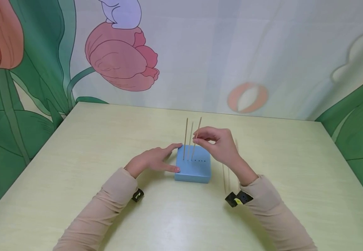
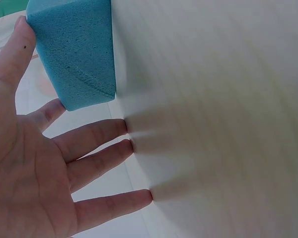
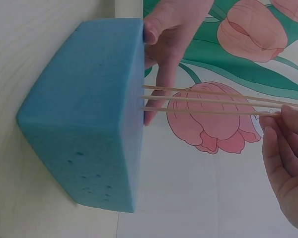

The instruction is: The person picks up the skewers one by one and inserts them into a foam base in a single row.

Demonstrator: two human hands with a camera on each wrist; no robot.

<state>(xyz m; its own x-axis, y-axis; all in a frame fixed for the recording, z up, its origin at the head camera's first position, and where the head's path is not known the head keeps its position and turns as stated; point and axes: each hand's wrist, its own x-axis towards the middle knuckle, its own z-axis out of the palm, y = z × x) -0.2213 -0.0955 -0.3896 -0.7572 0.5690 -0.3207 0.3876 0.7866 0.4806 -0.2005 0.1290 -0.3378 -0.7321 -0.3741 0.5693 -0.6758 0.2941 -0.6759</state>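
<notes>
The left hand (image 1: 151,161) lies flat with straight, spread fingers; its thumb and index finger touch the left side of the blue foam block (image 1: 193,169), and the other fingertips rest on the table (image 1: 74,157) just beside that side. The right hand (image 1: 216,143) is above the far right part of the block and pinches the third wooden stick (image 1: 196,138) between thumb and fingertips, near its upper end. This stick stands a little tilted in the block's top. To the left of the pinching fingers two more sticks (image 1: 187,139) stand upright in the same row of holes, very close together. To the right of the held stick the row has small open holes (image 1: 201,161). Behind the right wrist, a few loose sticks (image 1: 226,178) lie on the table, near the block's right edge. The table is pale yellow-green, with wide free surface on all sides of the hands. Behind its far edge hangs a backdrop (image 1: 231,52) painted with tulips and green leaves.
</notes>
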